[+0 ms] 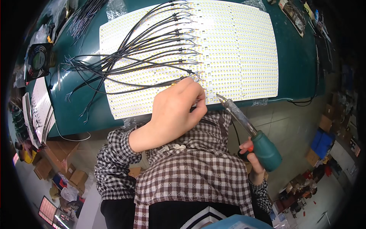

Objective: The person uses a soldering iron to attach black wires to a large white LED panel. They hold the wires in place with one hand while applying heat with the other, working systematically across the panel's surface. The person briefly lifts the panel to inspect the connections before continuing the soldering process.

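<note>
A large white LED panel, covered in rows of small yellowish LEDs, lies on the green table. Black cables run in from its left, their thin stripped wire ends fixed along a column near the panel's middle. My left hand is closed over the panel's near edge, thumb and forefinger pinched on the end of a black cable; the fingers hide the wires. My right hand grips a soldering iron by its green handle. Its metal tip points at the panel's near edge, just right of the left fingers; contact cannot be made out.
A small black fan stands at the table's left. Behind it lies a bundle of loose wires. Clear tape sits at the panel's edges. Tools and scraps lie along the right side, and cardboard boxes stand on the floor.
</note>
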### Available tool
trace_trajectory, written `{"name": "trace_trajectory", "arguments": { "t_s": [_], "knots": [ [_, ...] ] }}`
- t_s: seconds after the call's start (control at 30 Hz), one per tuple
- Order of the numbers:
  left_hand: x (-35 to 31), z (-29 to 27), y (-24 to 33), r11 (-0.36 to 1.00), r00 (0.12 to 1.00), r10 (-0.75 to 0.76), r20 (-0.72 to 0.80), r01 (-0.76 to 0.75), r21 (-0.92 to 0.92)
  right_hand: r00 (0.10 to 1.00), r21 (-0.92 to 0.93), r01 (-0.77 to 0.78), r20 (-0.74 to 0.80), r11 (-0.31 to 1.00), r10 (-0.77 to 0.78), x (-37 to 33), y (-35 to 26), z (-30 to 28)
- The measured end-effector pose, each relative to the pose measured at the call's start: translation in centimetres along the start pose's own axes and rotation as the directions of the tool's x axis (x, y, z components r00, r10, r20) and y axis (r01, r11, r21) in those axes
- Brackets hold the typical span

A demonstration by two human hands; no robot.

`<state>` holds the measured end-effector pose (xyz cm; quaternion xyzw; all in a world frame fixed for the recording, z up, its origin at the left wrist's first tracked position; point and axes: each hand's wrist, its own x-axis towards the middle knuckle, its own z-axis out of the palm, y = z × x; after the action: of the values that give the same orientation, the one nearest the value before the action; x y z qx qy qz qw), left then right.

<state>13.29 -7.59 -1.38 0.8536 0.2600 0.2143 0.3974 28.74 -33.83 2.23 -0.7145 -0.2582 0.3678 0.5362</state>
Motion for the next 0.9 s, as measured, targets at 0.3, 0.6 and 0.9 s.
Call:
{"name": "trace_trajectory", "arguments": {
  "t_s": [0.3,0.6,0.9],
  "knots": [
    [0.15,-0.03,0.07,1.0,1.0,-0.027,0.011,0.027,-0.003,0.998,-0.183,0.054,0.053,0.982,-0.045,0.44,-0.73,0.2],
    [0.49,-0.27,0.13,0.998,0.997,-0.061,0.049,0.062,-0.022,0.99,-0.188,0.115,0.099,0.975,-0.097,0.82,-0.23,0.27],
    [0.6,-0.53,0.19,0.998,0.996,-0.061,0.065,0.062,-0.004,0.985,-0.227,0.141,0.126,0.964,-0.114,0.92,-0.21,0.21]
  ]
}}
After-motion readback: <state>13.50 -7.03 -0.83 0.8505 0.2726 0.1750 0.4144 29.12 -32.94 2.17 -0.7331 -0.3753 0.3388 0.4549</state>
